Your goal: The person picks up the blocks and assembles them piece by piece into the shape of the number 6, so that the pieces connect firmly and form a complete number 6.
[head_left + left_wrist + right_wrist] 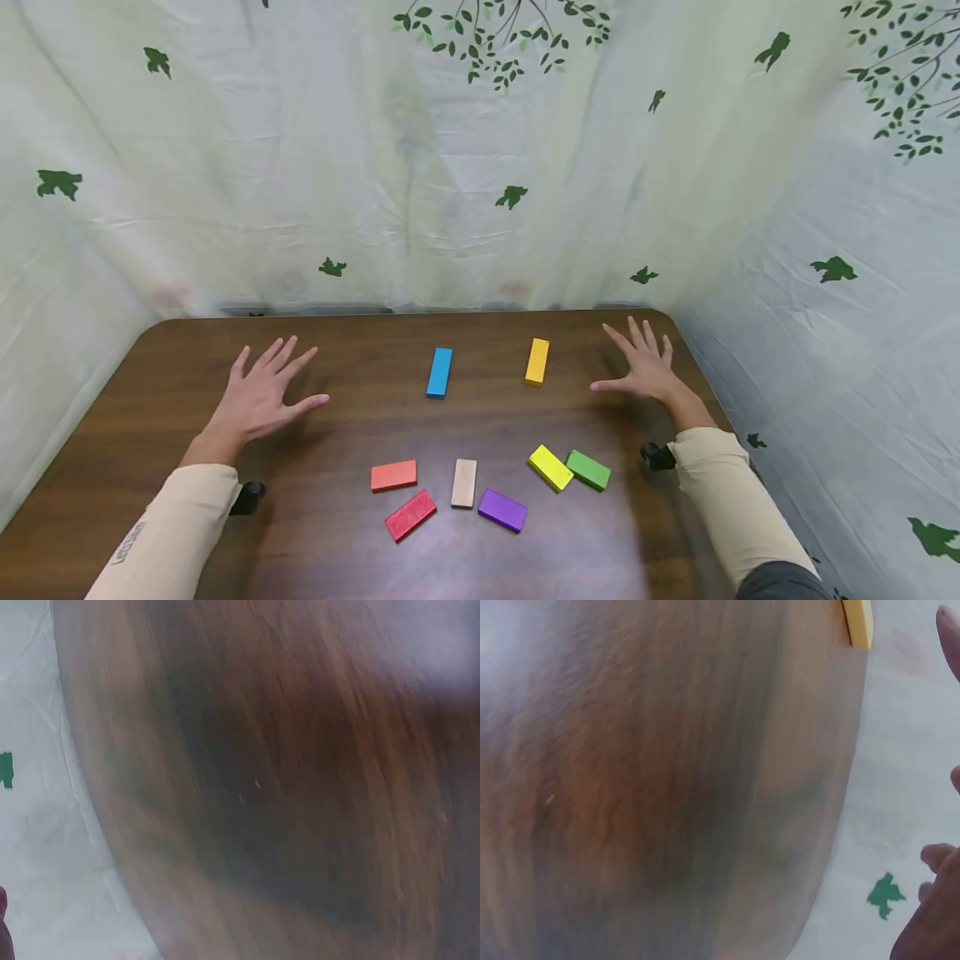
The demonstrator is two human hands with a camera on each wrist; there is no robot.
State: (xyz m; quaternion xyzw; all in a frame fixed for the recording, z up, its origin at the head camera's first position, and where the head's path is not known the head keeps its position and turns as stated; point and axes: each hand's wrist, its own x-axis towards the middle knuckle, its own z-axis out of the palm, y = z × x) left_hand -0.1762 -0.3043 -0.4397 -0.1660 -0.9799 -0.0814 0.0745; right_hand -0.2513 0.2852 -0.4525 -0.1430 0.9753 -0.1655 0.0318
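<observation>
"At the left of the brown table (322, 550), what shows?" asks one speaker.

"A left hand (258, 404), held over the wood, its fingers spread and its thumb stretched out to the right," the other answers. "A cream sleeve (165, 533) covers the forearm."

"And right of that hand?"

"A coral block (393, 476) lies toward the person, with a red block (411, 515) set aslant just beside it. Farther back lies a blue block (439, 372), its length running toward the back edge."

"In the middle?"

"A pale wooden block (463, 483), and just beside it a purple block (503, 511) turned at a slant, a narrow gap between them."

"Then?"

"An amber block (537, 362) near the back edge, well apart from the blue block; one end also shows in the right wrist view. Nearer the person come a yellow block (551, 468) and a green block (588, 470), so close that contact cannot be told."

"At the far right?"

"A right hand (641, 367), fanned out like its partner, thumb pointing left toward the amber block. Both hands are apart from the blocks. Past the table hangs a white cloth (810, 358) with green shapes."
</observation>
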